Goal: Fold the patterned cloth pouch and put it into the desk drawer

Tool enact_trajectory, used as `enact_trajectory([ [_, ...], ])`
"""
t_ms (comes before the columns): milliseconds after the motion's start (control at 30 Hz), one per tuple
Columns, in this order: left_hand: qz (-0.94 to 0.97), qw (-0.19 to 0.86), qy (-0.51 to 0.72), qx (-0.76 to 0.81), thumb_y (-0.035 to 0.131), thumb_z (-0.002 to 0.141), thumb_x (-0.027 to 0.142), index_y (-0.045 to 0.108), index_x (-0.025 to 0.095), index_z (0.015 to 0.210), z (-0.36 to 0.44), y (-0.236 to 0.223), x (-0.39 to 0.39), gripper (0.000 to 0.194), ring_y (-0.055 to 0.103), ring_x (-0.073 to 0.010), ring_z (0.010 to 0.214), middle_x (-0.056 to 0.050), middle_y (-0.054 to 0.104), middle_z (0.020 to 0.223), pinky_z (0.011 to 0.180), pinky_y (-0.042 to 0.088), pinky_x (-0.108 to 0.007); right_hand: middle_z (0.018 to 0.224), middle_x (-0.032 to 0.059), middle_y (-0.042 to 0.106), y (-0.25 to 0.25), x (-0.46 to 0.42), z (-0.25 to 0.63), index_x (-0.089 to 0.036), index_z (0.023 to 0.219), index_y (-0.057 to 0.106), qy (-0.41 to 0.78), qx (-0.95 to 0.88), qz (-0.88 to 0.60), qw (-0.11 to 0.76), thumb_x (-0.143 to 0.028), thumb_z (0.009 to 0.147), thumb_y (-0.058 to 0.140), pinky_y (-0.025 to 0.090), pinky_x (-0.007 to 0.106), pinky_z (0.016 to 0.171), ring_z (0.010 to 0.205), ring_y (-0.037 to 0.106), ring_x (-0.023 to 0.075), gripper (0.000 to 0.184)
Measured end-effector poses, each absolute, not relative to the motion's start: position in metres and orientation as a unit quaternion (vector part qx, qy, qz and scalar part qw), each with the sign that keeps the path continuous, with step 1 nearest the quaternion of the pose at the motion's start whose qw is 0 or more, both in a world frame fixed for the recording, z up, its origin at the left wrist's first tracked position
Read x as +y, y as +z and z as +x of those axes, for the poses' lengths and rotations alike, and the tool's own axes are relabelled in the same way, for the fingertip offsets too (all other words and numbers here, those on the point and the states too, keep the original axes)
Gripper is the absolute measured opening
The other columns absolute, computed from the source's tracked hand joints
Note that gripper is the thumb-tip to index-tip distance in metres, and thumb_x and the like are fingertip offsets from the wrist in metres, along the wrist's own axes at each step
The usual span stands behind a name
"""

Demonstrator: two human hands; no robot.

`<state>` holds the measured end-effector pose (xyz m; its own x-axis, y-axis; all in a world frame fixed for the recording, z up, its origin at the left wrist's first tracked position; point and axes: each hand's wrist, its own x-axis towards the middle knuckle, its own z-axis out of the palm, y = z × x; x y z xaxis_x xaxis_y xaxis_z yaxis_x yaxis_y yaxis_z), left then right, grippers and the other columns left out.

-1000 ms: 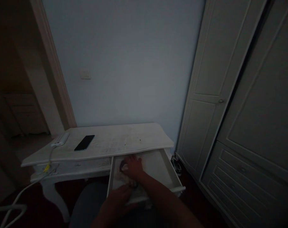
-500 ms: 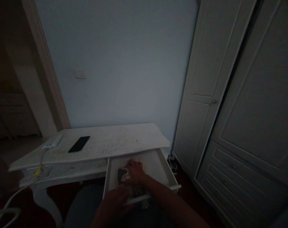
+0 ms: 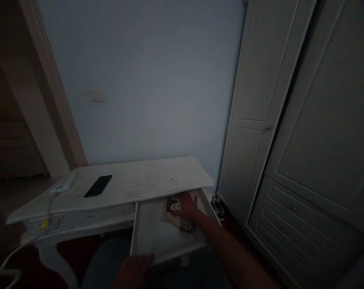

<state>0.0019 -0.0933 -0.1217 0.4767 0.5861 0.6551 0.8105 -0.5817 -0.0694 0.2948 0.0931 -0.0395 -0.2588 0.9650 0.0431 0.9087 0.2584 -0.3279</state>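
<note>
Presently, a patterned bundle is seen directly beneath the right hand, inside the drawer | whether it is gripped cannot be told | drawer's front edge, left and nearside of that grip, is touched by the left hand, its closure unclear

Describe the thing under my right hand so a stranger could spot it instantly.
Find the white desk, then its pulled-out drawer. Inside, beneath your right hand, lies a pale bundle with dark, speckled patches, unlike the flat black phone on the desk.
</note>
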Motion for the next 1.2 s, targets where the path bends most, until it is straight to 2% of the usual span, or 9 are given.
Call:
enact_trajectory([
  [100, -0.816, 0.186, -0.301, -0.457, 0.051, 0.107, 0.032, 0.071, 0.031, 0.122, 0.006, -0.122, -0.102, 0.024, 0.078, -0.0217, 0.094, -0.002, 0.083, 0.104, 0.091, 0.054, -0.037, 0.173, 0.0176, 0.028, -0.034, 0.086, 0.318, -0.038, 0.159, 0.047, 0.131, -0.792, -0.590, 0.084, -0.073, 0.070, 0.084, 0.013, 0.082, 0.117, 0.159, 0.021, 0.0449, 0.103],
  [200, -0.813, 0.170, -0.293, -0.473, 0.051, 0.109, 0.037, 0.073, 0.031, 0.117, 0.014, -0.112, -0.108, 0.025, 0.078, -0.0228, 0.097, -0.002, 0.083, 0.107, 0.092, 0.054, -0.039, 0.169, 0.0196, 0.036, -0.028, 0.069, 0.334, -0.031, 0.158, 0.050, 0.130, -0.840, -0.525, 0.044, -0.061, 0.068, 0.090, 0.025, 0.070, 0.121, 0.157, 0.028, 0.0429, 0.103],
  [333, -0.803, 0.146, -0.300, -0.494, 0.053, 0.108, 0.043, 0.075, 0.032, 0.115, 0.021, -0.098, -0.113, 0.026, 0.078, -0.0232, 0.097, -0.002, 0.083, 0.106, 0.095, 0.054, -0.039, 0.159, 0.0166, 0.050, -0.022, 0.045, 0.350, -0.028, 0.147, 0.062, 0.126, -0.886, -0.446, -0.002, -0.035, 0.068, 0.091, 0.044, 0.052, 0.113, 0.147, 0.046, 0.0383, 0.085],
  [467, -0.790, 0.126, -0.326, -0.504, 0.055, 0.107, 0.048, 0.077, 0.033, 0.118, 0.017, -0.091, -0.115, 0.028, 0.077, -0.0234, 0.101, -0.003, 0.084, 0.110, 0.101, 0.053, -0.043, 0.135, 0.0108, 0.068, -0.004, 0.035, 0.369, -0.026, 0.127, 0.074, 0.190, -0.895, -0.404, -0.011, -0.026, 0.068, 0.083, 0.049, 0.043, 0.107, 0.127, 0.062, 0.0328, 0.060],
  [600, -0.730, 0.093, -0.375, -0.564, 0.063, 0.098, 0.060, 0.076, 0.035, 0.124, -0.007, -0.091, -0.118, 0.038, 0.074, -0.0301, 0.114, -0.006, 0.079, 0.128, 0.102, 0.055, -0.050, 0.117, 0.0039, 0.074, 0.041, 0.023, 0.409, -0.023, 0.120, 0.073, 0.311, -0.853, -0.401, 0.120, -0.030, 0.072, 0.071, 0.052, 0.036, 0.099, 0.111, 0.069, 0.0260, 0.048],
  [733, -0.707, -0.022, -0.431, -0.561, 0.066, 0.091, 0.069, 0.078, 0.032, 0.120, -0.034, -0.091, -0.123, 0.048, 0.078, -0.0276, 0.105, -0.004, 0.081, 0.120, 0.090, 0.065, -0.041, 0.129, 0.0084, 0.070, 0.078, -0.015, 0.456, -0.022, 0.138, 0.064, 0.318, -0.789, -0.468, 0.237, -0.045, 0.075, 0.068, 0.052, 0.042, 0.101, 0.117, 0.067, 0.0301, 0.068],
  [833, -0.680, -0.106, -0.448, -0.571, 0.068, 0.088, 0.071, 0.080, 0.034, 0.110, -0.042, -0.091, -0.126, 0.045, 0.081, -0.0257, 0.092, 0.001, 0.084, 0.107, 0.080, 0.068, -0.037, 0.147, 0.0117, 0.061, 0.067, -0.051, 0.466, -0.027, 0.150, 0.058, 0.260, -0.816, -0.473, 0.207, -0.056, 0.076, 0.074, 0.044, 0.045, 0.112, 0.135, 0.056, 0.0328, 0.081],
  [933, -0.656, -0.145, -0.433, -0.601, 0.072, 0.084, 0.069, 0.081, 0.037, 0.106, -0.041, -0.090, -0.129, 0.040, 0.082, -0.0259, 0.086, 0.004, 0.085, 0.100, 0.073, 0.068, -0.034, 0.151, 0.0115, 0.057, 0.035, -0.071, 0.446, -0.034, 0.149, 0.060, 0.204, -0.867, -0.429, 0.153, -0.061, 0.080, 0.075, 0.037, 0.044, 0.118, 0.143, 0.048, 0.0328, 0.076],
  [1200, -0.627, -0.177, -0.386, -0.653, 0.068, 0.084, 0.063, 0.080, 0.038, 0.106, -0.041, -0.077, -0.133, 0.035, 0.083, -0.0271, 0.082, 0.008, 0.085, 0.091, 0.071, 0.069, -0.034, 0.131, 0.0078, 0.066, -0.008, -0.060, 0.342, -0.032, 0.137, 0.064, 0.110, -0.912, -0.376, 0.120, -0.064, 0.078, 0.079, 0.043, 0.040, 0.105, 0.121, 0.058, 0.0301, 0.069],
])
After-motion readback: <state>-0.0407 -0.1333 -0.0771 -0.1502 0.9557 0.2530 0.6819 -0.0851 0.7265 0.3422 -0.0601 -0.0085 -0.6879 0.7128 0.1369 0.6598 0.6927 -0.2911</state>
